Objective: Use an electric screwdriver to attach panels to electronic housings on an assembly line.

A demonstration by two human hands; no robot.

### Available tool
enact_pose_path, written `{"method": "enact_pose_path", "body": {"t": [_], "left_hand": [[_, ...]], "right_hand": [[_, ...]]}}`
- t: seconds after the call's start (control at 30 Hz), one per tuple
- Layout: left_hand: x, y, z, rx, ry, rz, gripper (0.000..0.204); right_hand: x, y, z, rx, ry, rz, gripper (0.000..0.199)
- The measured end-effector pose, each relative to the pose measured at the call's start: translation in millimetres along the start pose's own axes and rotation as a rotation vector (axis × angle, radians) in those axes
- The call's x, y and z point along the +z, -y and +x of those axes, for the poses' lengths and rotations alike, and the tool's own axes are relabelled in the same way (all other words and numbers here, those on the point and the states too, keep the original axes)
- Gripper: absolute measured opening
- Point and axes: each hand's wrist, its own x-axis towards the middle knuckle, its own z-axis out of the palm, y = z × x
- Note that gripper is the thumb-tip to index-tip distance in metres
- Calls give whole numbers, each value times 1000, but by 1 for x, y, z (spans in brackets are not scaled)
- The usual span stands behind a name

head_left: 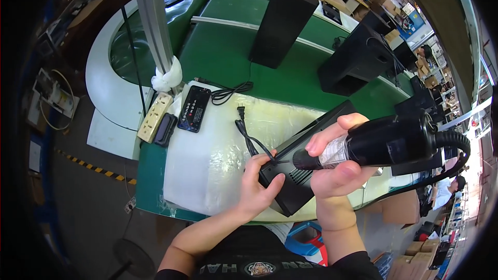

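A long black box (292,198) with a vented panel lies slantwise on the padded work surface, perhaps a speaker housing. My left hand (258,184) grips its near left end, fingers on the far edge and thumb on the top. My right hand (336,168) is wrapped round a black electric screwdriver (390,142) with pale tape near its nose. The screwdriver lies almost level, its bit pointing left at the panel near my left fingertips; whether the bit sits in a screw is too small to tell. A black power cord (241,127) with a two-pin plug runs to the box beside my left fingers.
Two tall black speakers (284,23) (353,62) stand on the green conveyor (223,46). Left of the foam-wrapped pad (202,176) lie a black phone (194,108), a power strip (155,116) and a coiled cable (231,92). A metal post (154,21) rises behind them. The screwdriver's cable (415,186) hangs at right.
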Motion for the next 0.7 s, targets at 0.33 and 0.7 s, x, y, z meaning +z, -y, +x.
{"method": "enact_pose_path", "body": {"t": [0.33,0.7], "left_hand": [[0,-6,1,1,3,5,44],[-5,-4,-13,-185,11,-20,65]], "right_hand": [[10,-5,-2,-97,-38,131,69],[-194,21,-14,-332,-683,-536,58]]}}
